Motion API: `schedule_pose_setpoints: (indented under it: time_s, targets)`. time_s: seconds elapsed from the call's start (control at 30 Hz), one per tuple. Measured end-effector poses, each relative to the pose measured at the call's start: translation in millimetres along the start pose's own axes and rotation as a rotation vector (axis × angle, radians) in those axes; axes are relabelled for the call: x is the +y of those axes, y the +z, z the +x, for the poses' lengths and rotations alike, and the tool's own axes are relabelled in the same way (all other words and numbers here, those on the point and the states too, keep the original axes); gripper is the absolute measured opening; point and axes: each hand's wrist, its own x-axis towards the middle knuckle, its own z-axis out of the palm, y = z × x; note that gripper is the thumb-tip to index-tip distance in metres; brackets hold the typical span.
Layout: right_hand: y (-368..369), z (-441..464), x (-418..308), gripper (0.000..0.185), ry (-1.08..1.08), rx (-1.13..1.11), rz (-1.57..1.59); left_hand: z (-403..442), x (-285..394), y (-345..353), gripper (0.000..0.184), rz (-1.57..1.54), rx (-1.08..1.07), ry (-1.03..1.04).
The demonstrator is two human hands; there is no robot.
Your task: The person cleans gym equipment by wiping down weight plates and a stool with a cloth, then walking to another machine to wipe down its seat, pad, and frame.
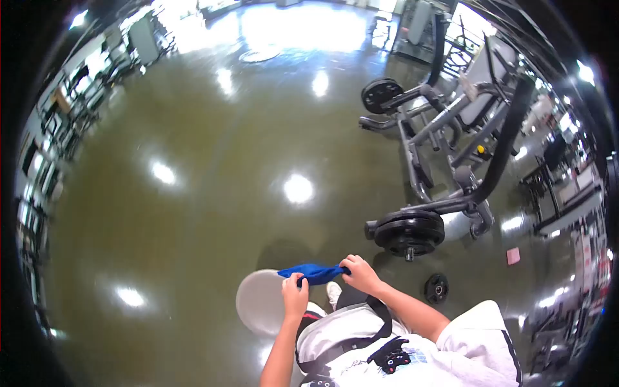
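No brand legible here; the shirt print [393,355], a black cartoon figure, sits below the fingers. Left hand [358,271] and right hand [296,295] pinch the soft, bunched blue cloth [313,273] between them, a smooth, round pale object [260,302] just beside the right fingertips.

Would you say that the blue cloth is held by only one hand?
No, the left hand and the right hand both grip the blue cloth, a little way apart.
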Motion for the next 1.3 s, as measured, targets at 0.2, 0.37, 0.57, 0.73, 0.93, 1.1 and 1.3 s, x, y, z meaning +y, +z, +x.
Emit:
schedule_pose_setpoints:
  time_s: [0.2, 0.37, 0.57, 0.73, 0.93, 1.1, 1.3]
  targets:
    - [-49, -3, -17, 0.024, 0.050, 0.221, 0.116, 22, 59, -11, 0.017, -0.159, -0.179, 0.069]
    - [-84, -8, -12, 0.024, 0.117, 0.390, 0.170, 41, 69, 6, 0.018, -0.150, -0.317, 0.131]
    - [-119, -18, 7, 0.022, 0.296, 0.514, 0.196, 78, 111, 33, 0.028, -0.145, -0.602, -0.022]
    - [-147, 7, 49, 0.023, 0.369, 0.504, 0.223, 142, 166, 46, 0.029, -0.198, -0.713, 0.168]
    - [-224, 93, 98, 0.021, 0.093, 0.434, 0.230, 218, 251, 53, 0.037, 0.042, -0.589, 0.467]
    - [-273, 176, 133, 0.023, -0.104, 0.424, 0.214, 272, 261, 85, 0.029, 0.149, -0.445, 0.469]
    - [-267, 247, 142, 0.017, 0.142, 0.129, 0.652, 327, 255, 78, 0.016, 0.070, -0.275, 0.319]
